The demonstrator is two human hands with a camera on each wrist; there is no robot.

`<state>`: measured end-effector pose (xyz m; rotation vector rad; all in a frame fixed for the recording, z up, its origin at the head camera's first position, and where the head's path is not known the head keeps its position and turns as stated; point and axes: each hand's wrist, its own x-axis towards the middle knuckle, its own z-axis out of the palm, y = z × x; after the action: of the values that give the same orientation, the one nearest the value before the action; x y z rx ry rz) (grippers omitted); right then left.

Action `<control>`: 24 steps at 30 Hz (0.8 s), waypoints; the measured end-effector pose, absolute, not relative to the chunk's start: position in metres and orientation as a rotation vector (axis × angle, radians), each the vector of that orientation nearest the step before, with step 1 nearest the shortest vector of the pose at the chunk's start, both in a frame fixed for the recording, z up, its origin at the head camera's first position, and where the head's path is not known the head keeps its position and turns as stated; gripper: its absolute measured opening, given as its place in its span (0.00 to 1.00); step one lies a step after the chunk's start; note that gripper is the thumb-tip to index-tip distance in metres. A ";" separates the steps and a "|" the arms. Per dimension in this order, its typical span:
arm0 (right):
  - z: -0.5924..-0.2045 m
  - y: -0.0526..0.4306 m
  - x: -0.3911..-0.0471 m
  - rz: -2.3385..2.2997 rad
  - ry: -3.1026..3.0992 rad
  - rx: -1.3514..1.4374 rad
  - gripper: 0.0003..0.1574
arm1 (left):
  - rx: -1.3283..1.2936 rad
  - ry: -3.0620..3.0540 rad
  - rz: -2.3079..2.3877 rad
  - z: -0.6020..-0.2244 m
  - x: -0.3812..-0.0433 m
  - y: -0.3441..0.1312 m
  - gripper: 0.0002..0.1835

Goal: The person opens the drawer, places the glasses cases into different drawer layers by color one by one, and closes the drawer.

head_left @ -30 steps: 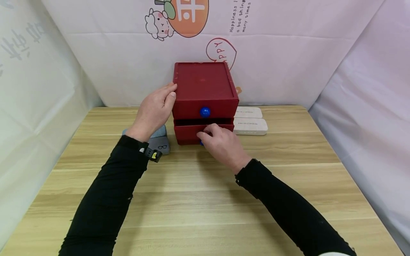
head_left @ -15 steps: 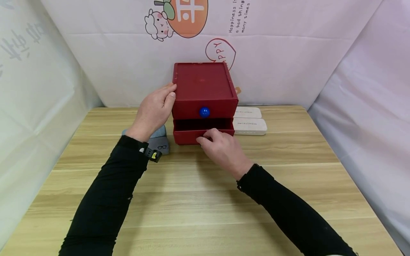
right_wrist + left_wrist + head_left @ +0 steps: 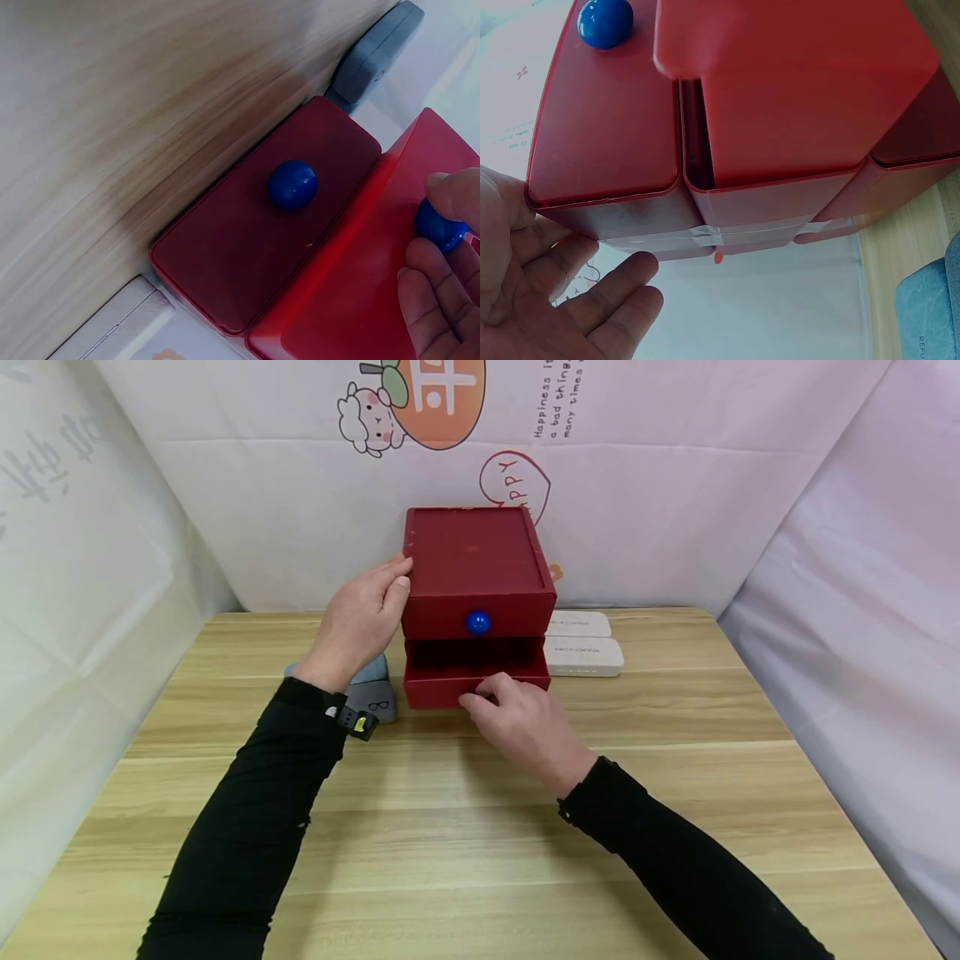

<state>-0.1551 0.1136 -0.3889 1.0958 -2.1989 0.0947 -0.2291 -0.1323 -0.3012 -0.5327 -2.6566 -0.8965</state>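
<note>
A red drawer cabinet (image 3: 472,552) stands at the back of the table. Its middle drawer (image 3: 431,692) sticks out toward me, and the inside that shows is dark. My right hand (image 3: 528,731) pinches that drawer's blue knob (image 3: 441,227) between thumb and fingers. Against the cabinet's left side, near the top, rests my left hand (image 3: 363,618) with its fingers extended. The top drawer, with its blue knob (image 3: 477,623), is closed. Below, the closed bottom drawer (image 3: 232,251) and its knob (image 3: 292,184) show in the right wrist view; the pulled-out drawer hides them from the head view.
Left of the cabinet, partly behind my left wrist, lies a blue-grey case (image 3: 372,697) with a glasses drawing. Two white cases (image 3: 583,657) lie to the right of the cabinet. A printed white cloth (image 3: 660,518) hangs behind the wooden table (image 3: 420,860).
The middle drawer has come further out toward me, with my right hand moving back along with it. More of its inside shows. My left hand has stayed on the cabinet's side.
</note>
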 end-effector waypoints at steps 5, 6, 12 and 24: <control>-0.388 0.115 -0.148 0.089 -2.225 1.102 0.17 | -0.541 -2.656 -0.894 -0.302 -0.230 -0.133 0.32; -0.388 0.115 -0.147 0.088 -2.228 1.103 0.17 | -0.543 -2.655 -0.894 -0.302 -0.230 -0.133 0.32; -0.387 0.115 -0.142 0.085 -2.218 1.107 0.16 | -0.550 -2.644 -0.904 -0.302 -0.230 -0.133 0.32; -0.388 0.117 -0.130 0.117 -2.204 1.132 0.16 | -0.551 -2.642 -0.903 -0.302 -0.230 -0.134 0.32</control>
<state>-0.1299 0.1171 -0.3877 1.1320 -2.2044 0.1167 -0.2297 -0.1335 -0.3025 -0.5505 -2.6416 -0.9028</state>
